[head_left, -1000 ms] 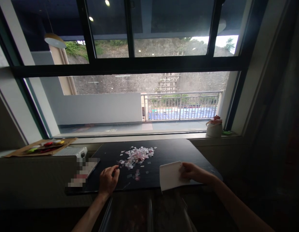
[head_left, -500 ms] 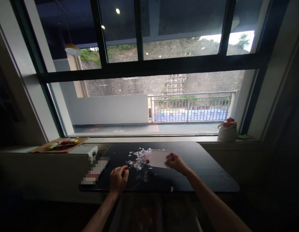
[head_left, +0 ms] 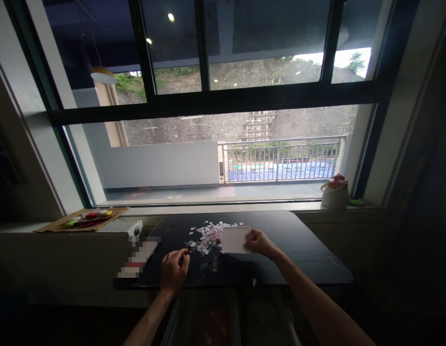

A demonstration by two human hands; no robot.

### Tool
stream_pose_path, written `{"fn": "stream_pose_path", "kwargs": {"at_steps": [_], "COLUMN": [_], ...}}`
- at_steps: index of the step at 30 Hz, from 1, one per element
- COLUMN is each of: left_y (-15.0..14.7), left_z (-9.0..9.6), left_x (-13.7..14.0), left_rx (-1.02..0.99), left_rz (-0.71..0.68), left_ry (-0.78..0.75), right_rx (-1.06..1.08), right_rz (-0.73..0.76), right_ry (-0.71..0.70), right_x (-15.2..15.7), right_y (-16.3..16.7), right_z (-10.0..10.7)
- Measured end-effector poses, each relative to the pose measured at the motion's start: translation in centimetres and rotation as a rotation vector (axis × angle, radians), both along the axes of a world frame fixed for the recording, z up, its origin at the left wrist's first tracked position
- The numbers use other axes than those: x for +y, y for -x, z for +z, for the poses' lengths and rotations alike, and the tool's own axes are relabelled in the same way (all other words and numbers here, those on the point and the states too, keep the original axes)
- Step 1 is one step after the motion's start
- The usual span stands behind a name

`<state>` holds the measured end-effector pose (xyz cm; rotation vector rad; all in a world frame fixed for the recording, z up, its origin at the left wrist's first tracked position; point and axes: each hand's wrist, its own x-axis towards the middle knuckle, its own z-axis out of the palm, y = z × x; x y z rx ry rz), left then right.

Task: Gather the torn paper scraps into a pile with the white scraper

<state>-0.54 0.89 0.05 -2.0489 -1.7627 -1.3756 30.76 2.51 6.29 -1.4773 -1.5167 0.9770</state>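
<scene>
A pale, flat rectangular card (head_left: 234, 240) is pinched at its right edge by my right hand (head_left: 260, 243). The card stands tilted at the right side of a loose heap of small paper scraps (head_left: 208, 235), and part of the heap is behind it. At the heap's lower left, my left hand (head_left: 174, 271) rests by the dark table's edge. Its fingers are loosely bent, with a gap between thumb and index finger, and nothing shows in it.
Beneath all this is a dark tabletop (head_left: 298, 259), with one scrap (head_left: 254, 282) at its near edge. A blurred-out flat item (head_left: 139, 259) lies on the left. A white jar-like container (head_left: 334, 196) stands on the sill. An open drawer or bin (head_left: 204, 317) sits below the table.
The view has shifted slightly. My right hand still holds the card beside the heap, with its top edge a little lower. My left hand stays near the same spot.
</scene>
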Motion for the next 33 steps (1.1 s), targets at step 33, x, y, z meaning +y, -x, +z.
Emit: {"fn": "stream_pose_path", "kwargs": {"at_steps": [33], "left_y": [0.1], "left_z": [0.4], "left_x": [-0.2], "left_rx": [-0.001], "left_rz": [-0.006], "left_ry": [0.009], "right_rx": [0.168], "right_rz": [0.057], "right_ry": [0.21], "right_x": [-9.0], "right_y": [-11.5], "right_z": [-1.1]}}
